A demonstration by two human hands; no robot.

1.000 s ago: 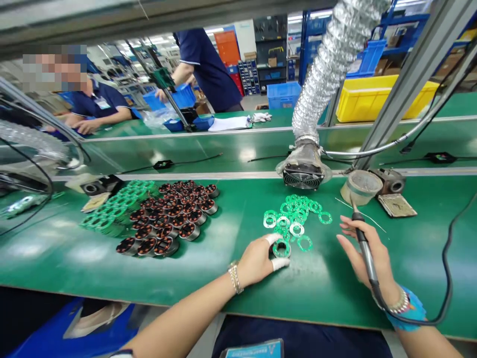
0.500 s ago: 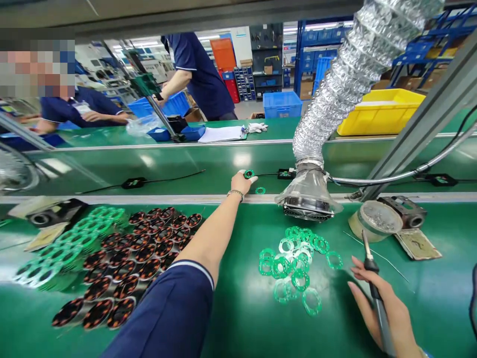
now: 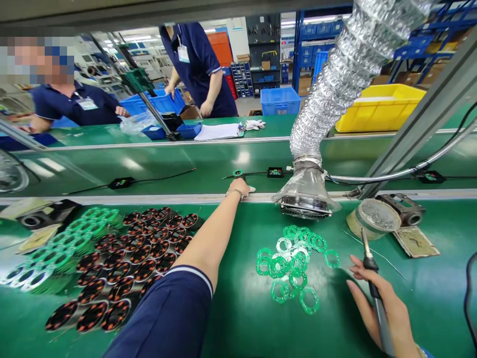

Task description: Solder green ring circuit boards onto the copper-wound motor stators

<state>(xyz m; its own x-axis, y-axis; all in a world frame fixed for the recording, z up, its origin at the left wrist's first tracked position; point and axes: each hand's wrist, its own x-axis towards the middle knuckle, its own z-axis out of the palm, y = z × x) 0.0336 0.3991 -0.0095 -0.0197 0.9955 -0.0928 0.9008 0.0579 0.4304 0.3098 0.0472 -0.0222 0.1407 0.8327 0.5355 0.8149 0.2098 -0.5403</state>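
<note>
My left hand [image 3: 242, 188] is stretched far forward to the rail at the edge of the conveyor belt [image 3: 167, 164], fingers loose and holding nothing. A small round part with a green ring [image 3: 237, 173] lies on the belt just beyond it. My right hand [image 3: 376, 303] grips a soldering iron [image 3: 368, 268], tip pointing up and away, at the near right of the green mat. Loose green rings [image 3: 294, 263] lie in a heap between my arms. Several copper-wound stators [image 3: 130, 258] are packed together on the left, beside a group of green-topped ones [image 3: 67, 243].
A fume extractor with a silver hose [image 3: 306, 199] hangs over the mat's far edge. A solder tin [image 3: 372, 216] and an iron stand [image 3: 402, 209] sit at the right. Across the belt, one person sits and another stands by blue bins [image 3: 156, 104]; a yellow bin [image 3: 376, 107] is far right.
My left hand carried a ringed part from the mat out to the belt, set it down and drew back a little. The right hand with the iron stayed put.
</note>
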